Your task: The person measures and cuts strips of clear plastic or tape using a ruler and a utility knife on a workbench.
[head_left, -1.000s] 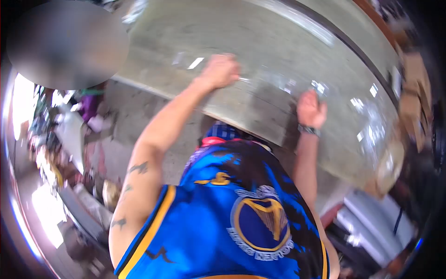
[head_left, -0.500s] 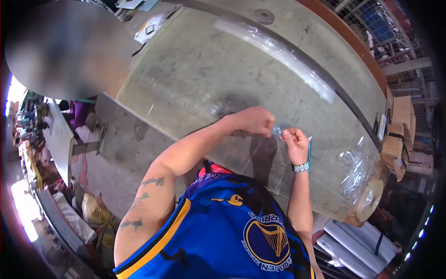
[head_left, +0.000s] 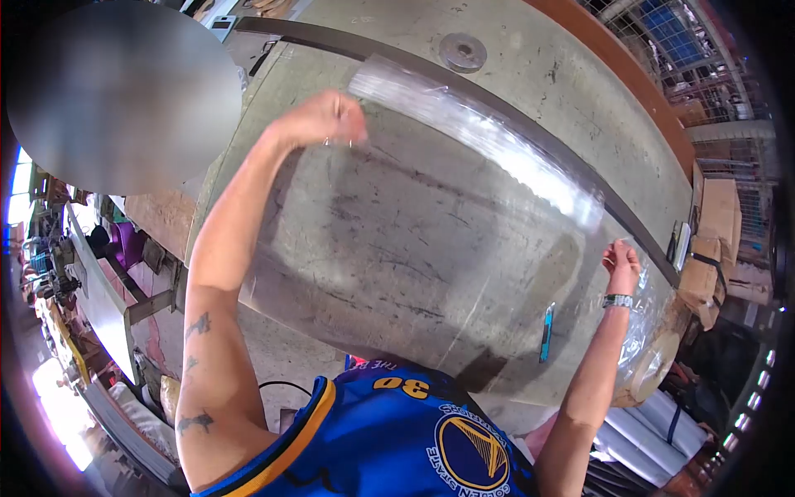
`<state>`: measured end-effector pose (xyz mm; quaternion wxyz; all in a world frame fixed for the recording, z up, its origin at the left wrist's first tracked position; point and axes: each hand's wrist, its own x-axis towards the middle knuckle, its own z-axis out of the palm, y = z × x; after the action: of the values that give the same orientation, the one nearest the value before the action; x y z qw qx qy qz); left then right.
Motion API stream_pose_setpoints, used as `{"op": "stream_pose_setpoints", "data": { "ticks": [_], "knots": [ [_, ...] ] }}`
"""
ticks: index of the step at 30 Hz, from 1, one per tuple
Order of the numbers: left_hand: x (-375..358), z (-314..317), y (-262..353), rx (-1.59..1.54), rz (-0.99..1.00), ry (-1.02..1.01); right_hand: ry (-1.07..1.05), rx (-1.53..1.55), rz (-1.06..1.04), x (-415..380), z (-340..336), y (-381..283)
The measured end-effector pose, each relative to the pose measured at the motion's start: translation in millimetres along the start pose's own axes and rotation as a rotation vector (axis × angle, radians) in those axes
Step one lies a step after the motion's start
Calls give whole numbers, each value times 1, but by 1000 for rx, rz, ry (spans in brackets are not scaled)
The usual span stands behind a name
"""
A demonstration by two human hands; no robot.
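Note:
My left hand [head_left: 327,120] is raised over the far left part of the grey table [head_left: 414,248], fingers curled together and smeared by motion. My right hand [head_left: 621,258] is above the table's right side, with thumb and fingertips pinched. What either hand holds, if anything, is too thin or see-through to make out. Between them, along the far side, lies a long shiny strip of clear plastic film [head_left: 489,145]. Near my right forearm, a teal cutter knife [head_left: 546,334] rests on the table.
A round flat roll [head_left: 463,52] lies beyond the dark bar [head_left: 348,48] across the table. Crumpled clear plastic [head_left: 638,331] is at the right end, near strapped cardboard [head_left: 704,257]. Silvery rolls [head_left: 642,439] lie below the right corner. Wire mesh [head_left: 687,41] stands behind.
My hands were close together over a small clear piece near my body. Now they are wide apart, the left up and leftward, the right out to the right. The cutter knife is uncovered.

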<state>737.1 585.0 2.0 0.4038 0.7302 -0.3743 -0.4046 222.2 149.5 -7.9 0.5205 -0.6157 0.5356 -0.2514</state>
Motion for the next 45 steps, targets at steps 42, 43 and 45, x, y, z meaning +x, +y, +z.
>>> {"op": "stream_pose_setpoints", "data": {
  "ticks": [42, 43, 45],
  "knots": [
    [98, 33, -69, 360, 104, 1219, 71, -204, 21, 130, -15, 129],
    [96, 34, -64, 285, 103, 1213, 63, -213, 26, 130, -13, 123],
    [95, 34, -61, 222, 113, 1211, 63, -230, 47, 125, -10, 118]
  ]
}}
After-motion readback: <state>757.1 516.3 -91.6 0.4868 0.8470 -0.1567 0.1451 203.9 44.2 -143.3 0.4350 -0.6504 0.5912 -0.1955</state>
